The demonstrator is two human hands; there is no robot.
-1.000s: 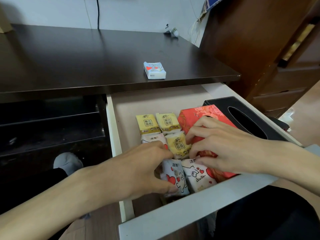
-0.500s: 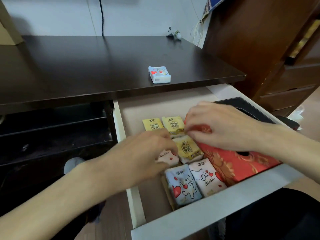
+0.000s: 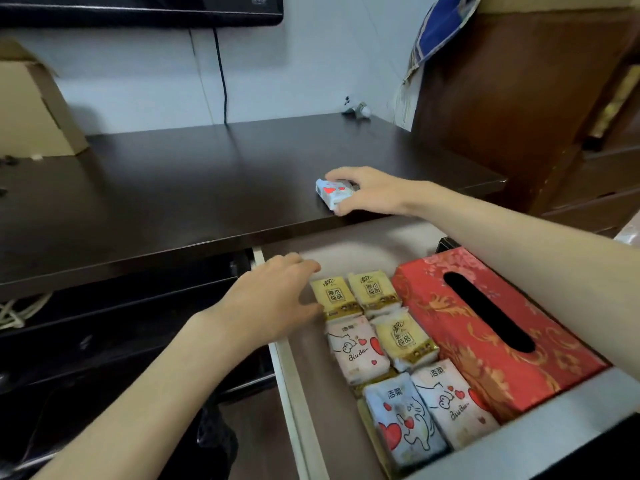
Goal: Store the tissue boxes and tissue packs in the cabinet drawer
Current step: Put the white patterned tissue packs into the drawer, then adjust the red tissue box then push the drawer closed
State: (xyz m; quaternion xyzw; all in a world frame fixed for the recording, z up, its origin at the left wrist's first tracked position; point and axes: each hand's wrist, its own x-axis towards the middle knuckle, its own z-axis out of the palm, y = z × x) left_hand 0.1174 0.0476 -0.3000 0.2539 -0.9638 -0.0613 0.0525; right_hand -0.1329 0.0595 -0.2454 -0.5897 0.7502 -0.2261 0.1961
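Note:
The open drawer [image 3: 349, 244] holds a red patterned tissue box [image 3: 485, 327] on the right. To its left lie several small tissue packs: yellow ones [image 3: 372, 292] at the back, white and blue cartoon ones [image 3: 401, 420] toward the front. A black tissue box [image 3: 446, 244] shows only a corner behind the red one. One more blue-white pack [image 3: 330, 194] with red hearts lies on the dark desk top. My right hand [image 3: 367, 192] curls around this pack, thumb and fingers on its sides. My left hand [image 3: 273, 299] rests open in the drawer, fingers touching the leftmost yellow pack.
The dark desk top [image 3: 194, 188] runs above the drawer. A cardboard box [image 3: 31, 112] stands at its back left, a small object [image 3: 358, 109] at the back by the wall. A brown wooden cabinet [image 3: 519, 98] rises at the right. Black shelves [image 3: 114, 306] lie left of the drawer.
My right hand left the red box in the drawer and reached up to the pack on the desk top. My left hand shifted back toward the yellow packs.

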